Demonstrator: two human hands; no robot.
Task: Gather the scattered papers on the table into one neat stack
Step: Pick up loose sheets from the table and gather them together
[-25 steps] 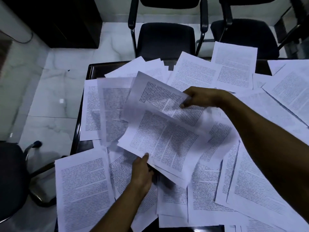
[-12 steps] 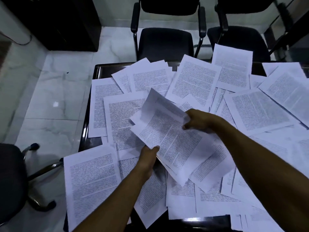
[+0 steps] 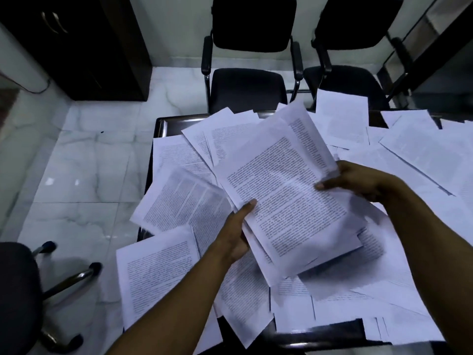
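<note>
So I've got a small bundle of sheets (image 3: 286, 198) lifted off the table (image 3: 163, 124), pinched on both sides: left hand (image 3: 234, 237) clamped on the lower-left edge with the thumb on top, right hand (image 3: 358, 183) gripping the right edge. Both hands are closed on that same bundle, and it's tilted and not squared up at all; I can see edges fanning out underneath at the bottom.

Biggest risk, I'd say: the loose lower sheets slide out of the fan, since I'm only holding by the edges and the paper looks slick. If I try tapping it straight in mid-air, a few could drop right back into the mess.

The rest of the papers (image 3: 184, 208) are all over the tabletop, overlapping in every direction. One page (image 3: 156, 280) near me on the left hangs past the table edge, so a bump from my forearm could probably send it to the floor (image 3: 84, 170).

There's no bare spot to set a stack down, which is annoying. Two chairs (image 3: 248, 88) sit across the table and another chair (image 3: 18, 290) sits at my left, none really in the way.
</note>
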